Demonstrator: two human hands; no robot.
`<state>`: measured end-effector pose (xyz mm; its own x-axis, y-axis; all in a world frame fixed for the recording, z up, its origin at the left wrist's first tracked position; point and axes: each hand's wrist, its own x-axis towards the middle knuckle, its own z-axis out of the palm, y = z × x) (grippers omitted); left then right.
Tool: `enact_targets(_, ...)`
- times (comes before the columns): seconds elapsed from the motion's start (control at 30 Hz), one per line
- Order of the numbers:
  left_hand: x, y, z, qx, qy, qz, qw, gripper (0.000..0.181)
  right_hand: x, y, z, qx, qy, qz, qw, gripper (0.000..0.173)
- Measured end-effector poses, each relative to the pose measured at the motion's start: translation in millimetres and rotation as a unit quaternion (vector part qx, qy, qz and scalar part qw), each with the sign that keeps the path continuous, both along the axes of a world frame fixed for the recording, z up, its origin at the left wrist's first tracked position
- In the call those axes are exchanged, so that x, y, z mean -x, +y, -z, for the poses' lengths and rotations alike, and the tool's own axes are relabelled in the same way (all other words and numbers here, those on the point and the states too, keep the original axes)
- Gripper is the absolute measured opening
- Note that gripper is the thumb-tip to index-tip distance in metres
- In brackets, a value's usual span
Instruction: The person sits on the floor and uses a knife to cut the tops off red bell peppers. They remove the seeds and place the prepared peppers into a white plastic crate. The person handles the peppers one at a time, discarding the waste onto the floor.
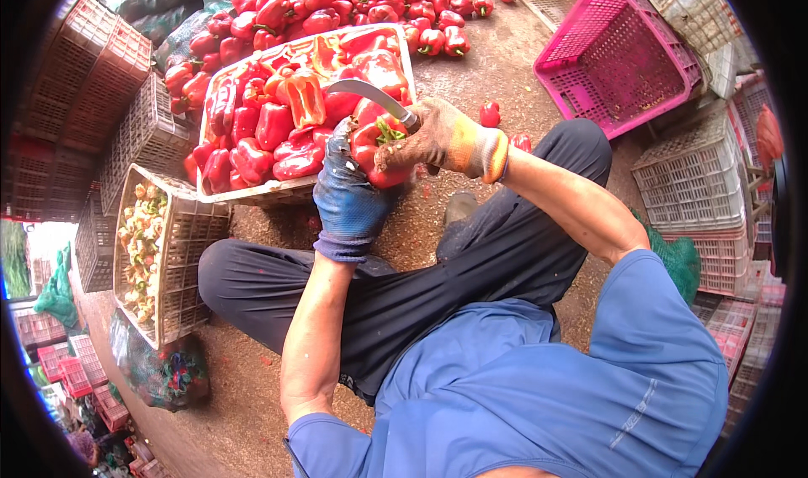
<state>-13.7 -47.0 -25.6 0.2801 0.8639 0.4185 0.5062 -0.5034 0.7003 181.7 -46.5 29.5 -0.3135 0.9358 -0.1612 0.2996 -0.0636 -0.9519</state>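
My left hand (350,191), in a worn blue work glove, grips a red bell pepper (365,146) with its green stem turned up. In a soiled orange and yellow glove, my right hand (442,138) holds a knife with a curved blade (372,93). The blade points left above the pepper, and the right thumb lies against the pepper's near side. Just beyond both hands is a crate (407,55) heaped with red peppers, several of them cut open (305,98). The right hand covers most of the knife's handle.
Whole red peppers (442,20) lie piled behind the crate. At left stands a crate of pepper cores (144,251), with a mesh bag (161,364) below it. A pink crate (618,61) lies tipped at upper right. Stacked crates (691,169) line the right side; a loose pepper (489,114) lies on the floor.
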Motion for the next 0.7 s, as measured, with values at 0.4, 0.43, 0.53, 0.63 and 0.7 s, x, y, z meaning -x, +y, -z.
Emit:
enact_targets(0.4,-5,-3,-3,-0.013,-0.010,-0.016,1.000,0.078,2,0,4,-0.007,-0.021,0.073,0.997,0.037)
enact_targets(0.43,-4,-3,-5,-0.014,-0.024,-0.004,1.000,0.078,1,-2,0,0.060,-0.039,0.080,0.994,0.040)
enact_targets(0.53,-3,-3,-5,0.021,-0.036,-0.010,0.999,0.077,0,-6,-2,0.120,0.070,0.068,0.988,0.042)
enact_targets(0.63,-3,-1,-8,0.017,-0.053,0.007,0.998,0.076,1,-9,2,0.169,0.154,0.093,0.969,0.038)
enact_targets(0.7,-2,0,-8,0.015,-0.062,0.017,0.998,0.076,2,-10,7,0.189,0.200,0.100,0.956,0.037)
